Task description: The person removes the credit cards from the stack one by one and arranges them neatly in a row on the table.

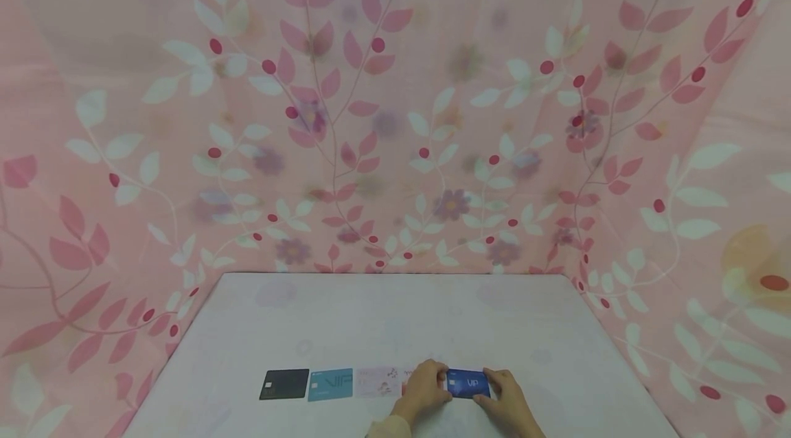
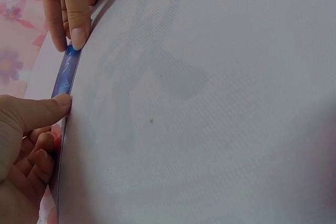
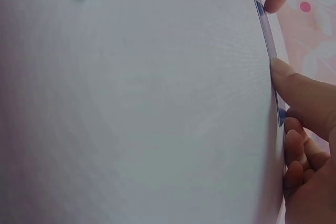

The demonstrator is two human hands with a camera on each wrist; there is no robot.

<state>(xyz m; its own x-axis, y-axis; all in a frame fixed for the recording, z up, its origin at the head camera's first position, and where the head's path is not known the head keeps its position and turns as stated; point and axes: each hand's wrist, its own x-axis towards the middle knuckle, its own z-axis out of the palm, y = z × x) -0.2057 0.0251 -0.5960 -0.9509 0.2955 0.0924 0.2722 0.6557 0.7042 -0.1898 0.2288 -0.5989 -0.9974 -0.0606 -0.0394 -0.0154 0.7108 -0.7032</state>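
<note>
A dark blue VIP card (image 1: 467, 384) lies at the right end of a row of cards on the white table. My left hand (image 1: 423, 386) holds its left edge between thumb and fingers, and my right hand (image 1: 508, 398) pinches its right edge. In the left wrist view the blue card (image 2: 65, 74) shows as a thin strip between the left hand (image 2: 26, 140) and the right hand (image 2: 76, 3). From the right wrist, the right thumb (image 3: 299, 87) is seen on the card's near edge. Beneath the left hand, a card with some red is mostly hidden.
Leftward along the row lie a pale floral card (image 1: 378, 383), a teal VIP card (image 1: 330, 385) and a black card (image 1: 284, 384). The white table (image 1: 395, 314) meets pink leaf-patterned cloth (image 1: 395, 150) at its back and sides.
</note>
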